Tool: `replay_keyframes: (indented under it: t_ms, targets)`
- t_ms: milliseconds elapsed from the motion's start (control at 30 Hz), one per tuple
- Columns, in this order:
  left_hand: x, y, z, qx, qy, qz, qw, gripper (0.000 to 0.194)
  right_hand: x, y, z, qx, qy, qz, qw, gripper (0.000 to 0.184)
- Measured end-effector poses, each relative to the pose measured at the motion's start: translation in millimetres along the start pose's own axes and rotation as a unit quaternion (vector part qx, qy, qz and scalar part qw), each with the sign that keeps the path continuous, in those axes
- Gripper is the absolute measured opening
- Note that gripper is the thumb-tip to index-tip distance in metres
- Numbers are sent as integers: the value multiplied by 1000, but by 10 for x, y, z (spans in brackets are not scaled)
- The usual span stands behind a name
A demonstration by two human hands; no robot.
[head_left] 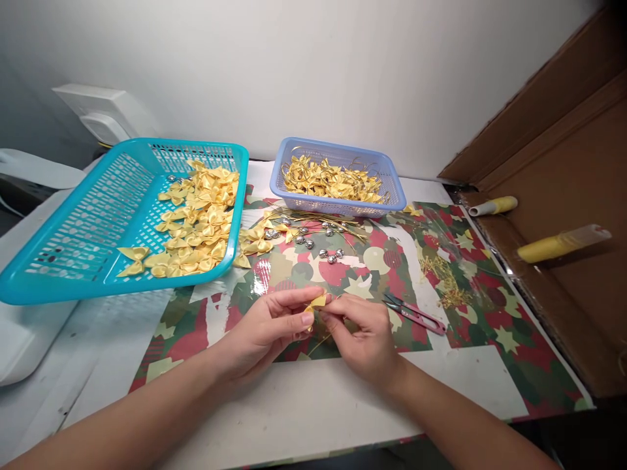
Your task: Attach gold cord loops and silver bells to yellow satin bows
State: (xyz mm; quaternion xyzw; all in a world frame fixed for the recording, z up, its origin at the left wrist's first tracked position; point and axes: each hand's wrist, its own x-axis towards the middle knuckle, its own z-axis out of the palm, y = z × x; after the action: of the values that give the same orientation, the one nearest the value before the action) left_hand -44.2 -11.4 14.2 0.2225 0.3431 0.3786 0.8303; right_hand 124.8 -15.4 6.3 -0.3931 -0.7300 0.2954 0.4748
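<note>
A yellow satin bow (pixel 317 303) is pinched between the thumb and fingers of my left hand (pixel 279 320). Close against it, my right hand (pixel 365 333) is closed, thumb against forefinger, on a thin gold cord (pixel 321 344) that is mostly hidden by the fingers. Just past the hands lie several small silver bells (pixel 332 256), and behind them a bundle of gold cords (pixel 323 220). Pink-handled thread snips (pixel 416 314) rest on the table to the right of my right hand.
A turquoise basket (pixel 240 215) with many yellow bows stands at left. Behind, a lilac basket (pixel 337 207) holds bows with gold cords. Gold cord scraps (pixel 448 284) lie at right, near a cardboard wall (pixel 563 163) with two yellow-wrapped tubes (pixel 563 243). Patterned paper (pixel 362 287) covers the table.
</note>
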Motion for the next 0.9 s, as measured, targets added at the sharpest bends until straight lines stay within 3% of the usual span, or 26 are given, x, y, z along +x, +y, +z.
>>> replay_keyframes:
  t_ms: [600,900]
  targets:
    - [-14,23,-17,-3,15,17,1000,34,2,-1,-53,-28,2,-33,999,19]
    - [-9,-5,-6,27,18,14,999,33,-9,-13,-12,-22,2,-18,1000,18]
